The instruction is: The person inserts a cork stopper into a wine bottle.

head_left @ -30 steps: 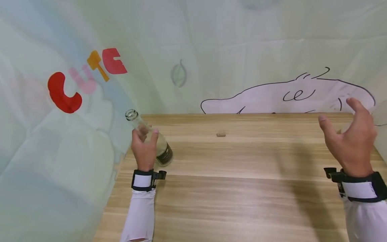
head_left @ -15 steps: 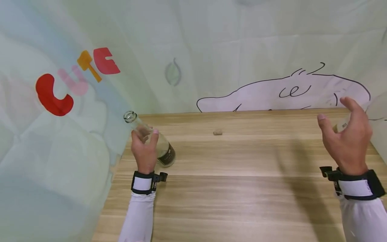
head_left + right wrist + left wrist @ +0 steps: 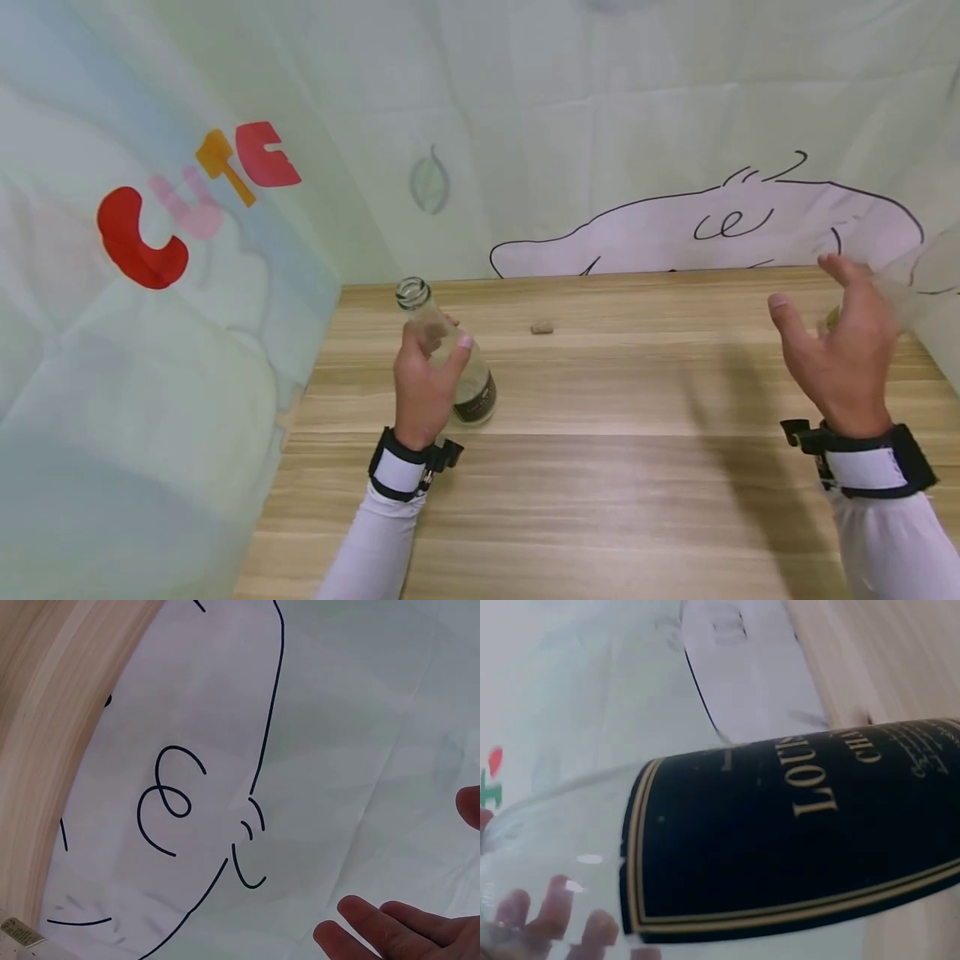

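Bottle (image 3: 474, 383), clear glass with a dark label (image 3: 780, 840), was held in the left hand (image 3: 422, 383) over the left part of the tabletop (image 3: 600, 508), tilted so that its mouth pointed up and away to the far left. The fingers (image 3: 553, 915) were curled round it below the neck, and in the left wrist view their tips showed through the glass. LOUIS could be read on the label in gold letters. I could not tell whether the base touched the tabletop.

A small cork (image 3: 542, 327) lay on the tabletop to the right of the bottle and a little farther back, near it but apart, between the two hands and closer to the left one.

The right hand (image 3: 842, 358) was well apart from the bottle, at the right side, its thumb and forefinger spread wide and gripping nothing. In the head view it covered most of something yellowish behind it; the right wrist view caught a pale object (image 3: 22, 932) with a small tag in its lower left corner, and I could not tell what it was. A long shadow (image 3: 750, 442) fell beside the right arm.

Pale cloth (image 3: 525, 100) hung along the back and left edges, with a black-outlined drawing (image 3: 705, 229) behind the tabletop and coloured letters (image 3: 127, 242) spelling CUTE at the left
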Demonstrator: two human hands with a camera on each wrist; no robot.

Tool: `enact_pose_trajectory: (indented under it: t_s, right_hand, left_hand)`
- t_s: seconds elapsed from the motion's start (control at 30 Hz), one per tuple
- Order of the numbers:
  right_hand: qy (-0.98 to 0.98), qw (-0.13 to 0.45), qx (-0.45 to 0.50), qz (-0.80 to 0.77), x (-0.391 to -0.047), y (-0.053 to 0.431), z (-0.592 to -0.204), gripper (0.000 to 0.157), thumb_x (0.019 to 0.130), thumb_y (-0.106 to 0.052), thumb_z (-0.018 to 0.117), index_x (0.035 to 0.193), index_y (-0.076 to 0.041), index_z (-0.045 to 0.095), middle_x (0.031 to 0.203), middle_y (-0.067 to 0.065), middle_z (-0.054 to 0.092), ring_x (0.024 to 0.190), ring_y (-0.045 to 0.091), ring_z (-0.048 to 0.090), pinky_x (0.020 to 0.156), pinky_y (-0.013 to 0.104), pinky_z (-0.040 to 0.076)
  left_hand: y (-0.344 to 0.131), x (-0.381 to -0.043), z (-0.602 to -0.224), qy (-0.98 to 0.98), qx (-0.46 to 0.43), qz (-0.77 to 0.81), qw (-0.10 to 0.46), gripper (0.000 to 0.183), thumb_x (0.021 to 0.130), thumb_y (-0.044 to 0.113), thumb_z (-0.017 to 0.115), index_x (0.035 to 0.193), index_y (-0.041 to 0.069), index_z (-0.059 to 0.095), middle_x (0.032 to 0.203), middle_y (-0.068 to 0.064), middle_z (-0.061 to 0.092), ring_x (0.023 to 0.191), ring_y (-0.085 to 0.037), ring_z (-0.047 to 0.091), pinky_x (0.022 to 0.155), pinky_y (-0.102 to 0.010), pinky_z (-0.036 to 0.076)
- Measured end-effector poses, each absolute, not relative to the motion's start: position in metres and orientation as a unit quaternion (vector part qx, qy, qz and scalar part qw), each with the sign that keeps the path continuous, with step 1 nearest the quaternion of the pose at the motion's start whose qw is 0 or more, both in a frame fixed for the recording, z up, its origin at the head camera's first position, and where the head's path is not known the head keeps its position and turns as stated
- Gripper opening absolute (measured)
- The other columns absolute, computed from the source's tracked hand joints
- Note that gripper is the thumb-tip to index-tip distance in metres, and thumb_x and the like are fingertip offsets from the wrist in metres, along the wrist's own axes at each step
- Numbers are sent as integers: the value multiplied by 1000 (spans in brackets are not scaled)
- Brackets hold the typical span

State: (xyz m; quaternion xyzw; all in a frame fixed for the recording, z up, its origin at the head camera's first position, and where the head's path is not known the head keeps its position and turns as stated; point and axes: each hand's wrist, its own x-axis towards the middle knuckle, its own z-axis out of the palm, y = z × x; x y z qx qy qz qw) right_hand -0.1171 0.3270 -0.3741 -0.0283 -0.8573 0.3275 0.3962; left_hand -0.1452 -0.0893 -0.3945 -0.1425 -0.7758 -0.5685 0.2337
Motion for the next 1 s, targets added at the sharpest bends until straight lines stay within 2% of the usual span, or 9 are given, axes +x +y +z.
enact_pose_trajectory:
  t_s: [0.27,0.4,0.53,0.63,0.77,1.0]
  right_hand:
    - [-860,387,-13,332,-118,319,-382,58,74,-18,68,127,-5,48,124,13,49,115,27,42,96,41,29]
    - [-862,377,-24,338,-118,317,-386,58,74,-19,68,128,-7,48,125,10,49,116,23,41,97,38,27]
    - [-860,375,-28,345,-118,315,-389,57,75,-18,68,128,-9,48,125,9,49,117,21,40,98,36,27]
    - [-858,375,-22,350,-119,313,-392,57,74,-17,69,127,-8,49,123,12,50,116,22,41,97,36,27]
    - [-860,368,-21,352,-118,312,-395,58,74,-18,69,128,-9,49,124,11,50,116,23,41,96,38,28]
    - [-862,364,-29,352,-116,312,-399,59,73,-19,69,128,-12,48,125,7,49,116,21,41,96,38,28]
  left_hand:
    - [-36,-110,-367,-761,-211,-587,179,27,81,4,63,101,1,46,104,-14,55,97,-26,52,85,-44,38]
    - [-19,-100,-370,-758,-224,-593,150,34,81,5,64,109,2,45,105,-10,55,100,-21,51,87,-39,38]
    - [-5,-96,-377,-764,-241,-580,144,37,79,7,65,111,4,46,104,-5,54,96,-15,51,81,-34,41]
    - [3,-98,-391,-772,-245,-569,141,37,79,16,67,110,7,49,101,-1,53,91,-13,51,74,-31,44]
    - [9,-101,-411,-781,-243,-561,132,38,80,30,66,109,14,49,99,6,50,88,-10,50,71,-28,44]
    - [15,-99,-418,-784,-250,-553,133,37,81,38,61,108,17,47,94,7,47,84,-9,48,67,-26,44]
